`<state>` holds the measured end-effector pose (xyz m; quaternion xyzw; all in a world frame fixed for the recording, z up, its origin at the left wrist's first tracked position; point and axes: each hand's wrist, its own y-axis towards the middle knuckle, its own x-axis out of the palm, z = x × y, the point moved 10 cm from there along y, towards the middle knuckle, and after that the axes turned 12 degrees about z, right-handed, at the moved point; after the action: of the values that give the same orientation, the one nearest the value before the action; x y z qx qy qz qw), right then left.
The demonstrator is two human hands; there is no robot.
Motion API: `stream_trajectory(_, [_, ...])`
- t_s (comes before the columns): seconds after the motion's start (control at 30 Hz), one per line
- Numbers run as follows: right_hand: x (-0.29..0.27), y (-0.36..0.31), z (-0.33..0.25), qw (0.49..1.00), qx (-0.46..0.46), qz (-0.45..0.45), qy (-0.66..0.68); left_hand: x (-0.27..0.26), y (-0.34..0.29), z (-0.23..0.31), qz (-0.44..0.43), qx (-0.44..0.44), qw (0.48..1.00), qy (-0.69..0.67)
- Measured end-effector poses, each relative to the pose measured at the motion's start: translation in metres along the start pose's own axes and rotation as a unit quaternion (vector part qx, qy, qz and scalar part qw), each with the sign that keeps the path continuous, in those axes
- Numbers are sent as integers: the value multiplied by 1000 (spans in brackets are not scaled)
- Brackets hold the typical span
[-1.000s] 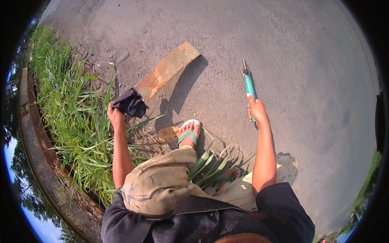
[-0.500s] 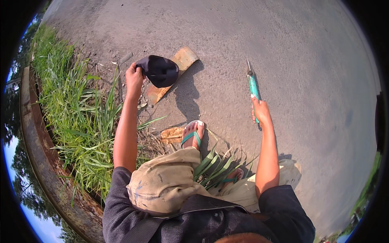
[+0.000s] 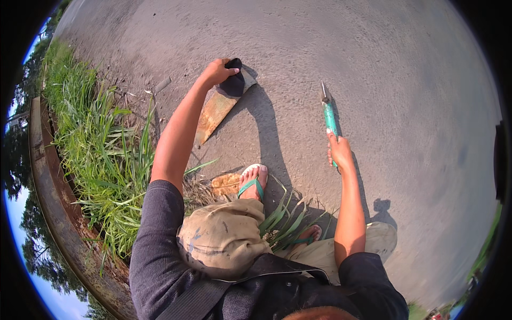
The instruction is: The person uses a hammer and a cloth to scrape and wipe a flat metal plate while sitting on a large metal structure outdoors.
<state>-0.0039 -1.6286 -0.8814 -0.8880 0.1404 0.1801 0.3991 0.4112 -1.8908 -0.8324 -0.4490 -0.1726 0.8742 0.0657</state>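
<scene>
My left hand (image 3: pixel 217 71) is closed on a black cap (image 3: pixel 232 85), its fingers over the top edge of the cloth. The cap is over the far end of a flat, rust-coloured strip (image 3: pixel 217 114) that lies slantwise on the ground; I cannot tell whether it touches. On the other side, my right hand (image 3: pixel 340 149) grips the green handles of pruning shears (image 3: pixel 330 118). Their pointed metal blades are together and point away from me, above the pavement.
Tall green grass (image 3: pixel 106 160) grows along the left, beside a rusty metal rail (image 3: pixel 53 197). My sandalled foot (image 3: pixel 253 181) is next to a brown flat piece (image 3: pixel 225 184). Cut grass blades (image 3: pixel 282 218) lie between my legs. Grey pavement (image 3: pixel 416 117) spreads right.
My left hand has moved to the right and farther away with the cap, which now covers the far part of the rusty strip. The right hand with the shears has shifted slightly nearer.
</scene>
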Motion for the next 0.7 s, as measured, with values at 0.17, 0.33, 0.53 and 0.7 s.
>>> stream_trajectory(0.17, [2,-1,-2,1000,2,-9,5,8,13,-35,-86,-51,983,-152])
stream_trajectory(0.33, [4,1,4,1000,2,0,-11,20,19,-20,-62,66,990,108])
stream_trajectory(0.53, [14,2,7,1000,16,-11,-3,27,0,-28,-118,-45,992,-13])
stream_trajectory(0.7, [9,1,6,1000,14,-10,-9,-46,-22,14,6,-18,983,-185])
